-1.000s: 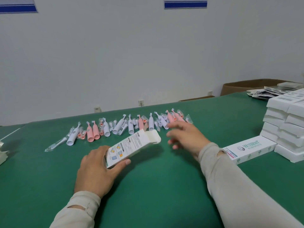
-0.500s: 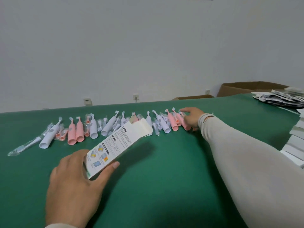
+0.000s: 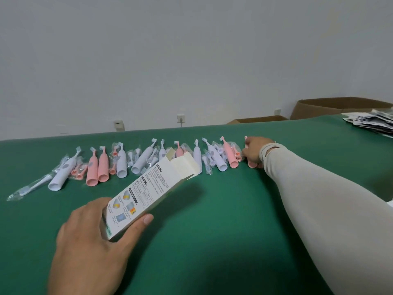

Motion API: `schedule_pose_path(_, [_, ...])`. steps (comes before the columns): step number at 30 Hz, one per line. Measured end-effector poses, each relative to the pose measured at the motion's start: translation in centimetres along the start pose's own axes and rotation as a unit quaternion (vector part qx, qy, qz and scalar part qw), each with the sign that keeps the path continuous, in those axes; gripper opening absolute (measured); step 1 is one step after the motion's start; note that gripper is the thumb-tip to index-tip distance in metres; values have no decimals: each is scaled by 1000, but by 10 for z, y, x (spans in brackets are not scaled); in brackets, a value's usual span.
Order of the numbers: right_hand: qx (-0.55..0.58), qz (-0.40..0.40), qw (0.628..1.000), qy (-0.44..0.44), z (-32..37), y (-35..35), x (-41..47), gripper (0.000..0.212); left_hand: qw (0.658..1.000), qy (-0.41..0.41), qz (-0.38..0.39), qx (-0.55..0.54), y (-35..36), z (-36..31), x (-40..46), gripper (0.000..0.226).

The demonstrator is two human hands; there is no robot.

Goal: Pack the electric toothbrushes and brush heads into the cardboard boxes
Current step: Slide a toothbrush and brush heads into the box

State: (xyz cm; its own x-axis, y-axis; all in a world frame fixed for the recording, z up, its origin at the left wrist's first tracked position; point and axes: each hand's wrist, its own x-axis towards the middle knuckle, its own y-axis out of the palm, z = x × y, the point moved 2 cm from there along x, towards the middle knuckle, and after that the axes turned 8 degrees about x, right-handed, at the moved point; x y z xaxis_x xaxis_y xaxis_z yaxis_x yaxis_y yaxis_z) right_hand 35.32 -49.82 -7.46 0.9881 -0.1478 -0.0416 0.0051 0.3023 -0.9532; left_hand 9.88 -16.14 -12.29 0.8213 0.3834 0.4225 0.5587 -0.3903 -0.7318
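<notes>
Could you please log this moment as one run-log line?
left hand: holds open box | right hand: grips pink toothbrush at row's right end | box: empty-looking, flap open

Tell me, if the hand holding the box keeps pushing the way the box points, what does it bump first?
Probably the row of toothbrushes: the box in the left hand aims its open end at a pink toothbrush beside a white toothbrush. Depth is hard to judge.
</notes>
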Motion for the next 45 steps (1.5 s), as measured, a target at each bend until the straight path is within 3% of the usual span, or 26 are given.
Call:
schedule_pose_path(5, [-55, -32, 997, 46, 5, 6, -11, 27, 1000, 15, -17, -4, -4, -6, -2, 60])
schedule_pose_path(7, [-56, -47, 995, 67, 0, 6, -19, 30, 1000, 12, -16, -10, -6, -8, -2, 62])
schedule_pose_path(13, [73, -107, 988, 85, -5, -5, -63, 40, 1000, 14, -6, -16, -10, -9, -5, 61])
schedule_pose_path(16, [175, -96, 979, 42, 10, -12, -114, 34, 1000, 9, 2, -18, -12, -9, -6, 66])
schedule_pose_path(19, [247, -45, 967, -38, 32, 14, -190, 22, 1000, 2, 6, -20, -21, -12, -10, 56])
schedule_pose_path(21, [271, 1, 959, -81, 53, 41, -241, 32, 1000, 9, 5, -9, -29, -11, -15, 56])
schedule_pose_path(25, [264, -14, 955, -133, 84, 61, -283, 59, 999, 28, -2, 25, -41, -2, -26, 63])
schedule_pose_path(29, [463, 7, 885, -51, 71, 60, -283, 9, 998, 39, 5, 52, -41, 4, -30, 67])
schedule_pose_path(33, [597, 13, 802, -14, 49, 48, -275, 28, 998, 53, 14, 37, -34, 6, -23, 63])
schedule_pose_path(38, [728, -9, 685, -30, 34, 33, -260, 12, 997, 71, -5, -4, -29, 10, -11, 52])
schedule_pose_path(40, [745, 7, 664, -64, 30, 27, -256, 17, 997, 75, -8, 4, -27, 13, -7, 53])
schedule_pose_path(43, [741, -9, 660, -120, 26, 21, -256, 18, 997, 71, -4, 13, -26, 16, -4, 59])
schedule_pose_path(45, [764, -50, 625, -153, 24, 15, -258, 18, 997, 69, -1, 16, -26, 16, -4, 60])
